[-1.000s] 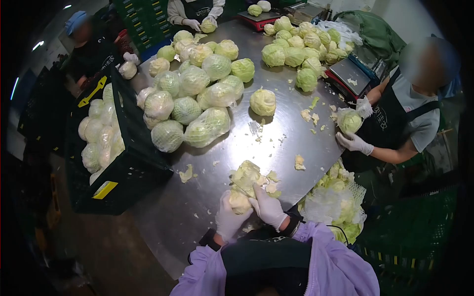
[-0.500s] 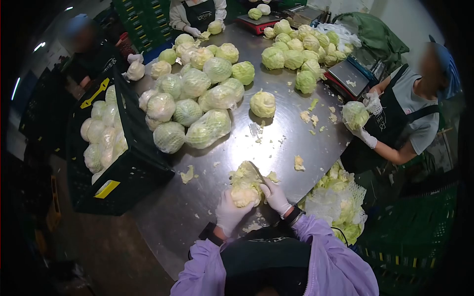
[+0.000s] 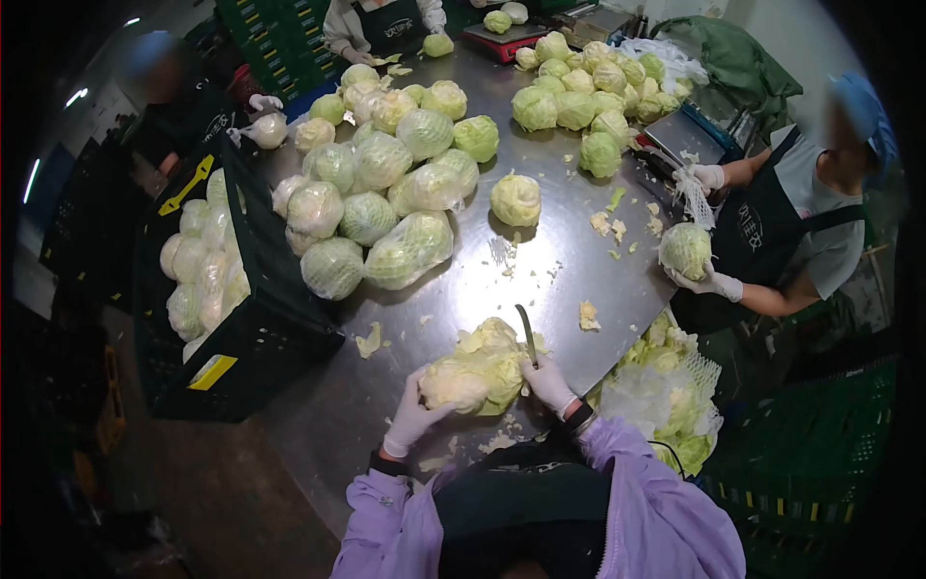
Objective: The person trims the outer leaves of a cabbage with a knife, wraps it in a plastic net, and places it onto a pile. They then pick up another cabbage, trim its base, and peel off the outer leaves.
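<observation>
A pale, partly trimmed cabbage point(image 3: 458, 381) rests over the near part of the metal table, with loosened leaves spread at its far and right sides. My left hand point(image 3: 415, 417), in a white glove, is closed around its left side. My right hand point(image 3: 550, 384), also gloved, grips a knife point(image 3: 527, 328) whose curved blade points up and away from me. That hand is right at the cabbage's right edge. Leaf scraps point(image 3: 500, 441) lie just below the cabbage on the steel.
Wrapped cabbages point(image 3: 367, 219) are piled at the left, beside a dark crate point(image 3: 260, 338) of more. One cabbage point(image 3: 516, 201) sits mid-table. At right, a co-worker holds a netted cabbage point(image 3: 686, 251); leaf waste point(image 3: 661, 386) fills a spot below the edge. Two other people work farther back.
My left hand and the cabbage have shifted left and turned, spreading its leaves. The knife has swung more upright. The right co-worker has lowered a cabbage with netting stretched above it.
</observation>
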Action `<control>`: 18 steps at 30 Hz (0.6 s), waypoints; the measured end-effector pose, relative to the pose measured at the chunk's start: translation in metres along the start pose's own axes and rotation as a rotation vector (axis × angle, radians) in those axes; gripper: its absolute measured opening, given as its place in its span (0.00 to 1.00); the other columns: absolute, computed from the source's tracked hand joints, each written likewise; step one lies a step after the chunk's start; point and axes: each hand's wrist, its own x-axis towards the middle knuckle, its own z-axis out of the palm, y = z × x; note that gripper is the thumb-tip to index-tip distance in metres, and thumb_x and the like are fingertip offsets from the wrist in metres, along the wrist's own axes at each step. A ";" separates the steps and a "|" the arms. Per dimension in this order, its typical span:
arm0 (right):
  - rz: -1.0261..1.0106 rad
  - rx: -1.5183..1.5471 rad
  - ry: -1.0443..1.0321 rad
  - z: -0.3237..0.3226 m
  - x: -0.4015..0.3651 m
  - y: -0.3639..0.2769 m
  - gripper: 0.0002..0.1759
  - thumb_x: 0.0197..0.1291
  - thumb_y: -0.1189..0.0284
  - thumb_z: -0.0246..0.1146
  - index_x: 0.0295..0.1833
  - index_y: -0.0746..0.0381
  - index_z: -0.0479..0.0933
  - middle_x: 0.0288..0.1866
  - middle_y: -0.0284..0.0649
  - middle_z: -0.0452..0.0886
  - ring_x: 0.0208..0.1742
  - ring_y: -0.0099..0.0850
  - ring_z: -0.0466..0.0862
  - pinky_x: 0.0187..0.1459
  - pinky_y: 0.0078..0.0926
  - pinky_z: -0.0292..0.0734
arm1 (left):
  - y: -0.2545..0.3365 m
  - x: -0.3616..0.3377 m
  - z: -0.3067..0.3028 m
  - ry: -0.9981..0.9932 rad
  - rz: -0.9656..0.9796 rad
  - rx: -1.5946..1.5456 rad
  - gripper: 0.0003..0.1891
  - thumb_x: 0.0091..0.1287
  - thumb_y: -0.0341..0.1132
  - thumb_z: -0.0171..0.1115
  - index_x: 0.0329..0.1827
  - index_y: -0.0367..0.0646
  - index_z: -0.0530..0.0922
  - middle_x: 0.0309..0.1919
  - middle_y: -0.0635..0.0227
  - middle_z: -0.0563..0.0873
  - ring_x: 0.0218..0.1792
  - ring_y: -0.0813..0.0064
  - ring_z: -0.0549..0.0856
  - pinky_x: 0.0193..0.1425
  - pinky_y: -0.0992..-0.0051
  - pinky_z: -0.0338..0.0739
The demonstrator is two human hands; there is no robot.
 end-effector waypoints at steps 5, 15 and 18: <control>-0.053 -0.069 -0.031 0.021 -0.002 -0.023 0.20 0.65 0.68 0.56 0.60 0.65 0.72 0.25 0.42 0.80 0.18 0.27 0.79 0.23 0.28 0.74 | -0.006 -0.014 -0.018 0.132 -0.069 -0.167 0.51 0.52 0.37 0.76 0.74 0.38 0.50 0.70 0.52 0.60 0.69 0.60 0.64 0.69 0.67 0.66; -0.243 -0.306 0.228 -0.020 0.017 0.006 0.17 0.66 0.64 0.55 0.50 0.68 0.76 0.24 0.47 0.80 0.20 0.30 0.80 0.26 0.31 0.75 | -0.038 0.011 -0.049 0.266 -0.063 -0.352 0.35 0.61 0.41 0.67 0.69 0.40 0.62 0.62 0.58 0.73 0.62 0.66 0.74 0.66 0.68 0.70; -0.206 -0.382 0.261 -0.070 0.014 0.035 0.13 0.66 0.68 0.56 0.45 0.68 0.76 0.20 0.42 0.79 0.16 0.27 0.78 0.21 0.27 0.73 | -0.001 0.008 -0.028 0.131 -0.116 -0.886 0.35 0.67 0.57 0.52 0.71 0.44 0.60 0.65 0.55 0.70 0.64 0.57 0.72 0.68 0.60 0.69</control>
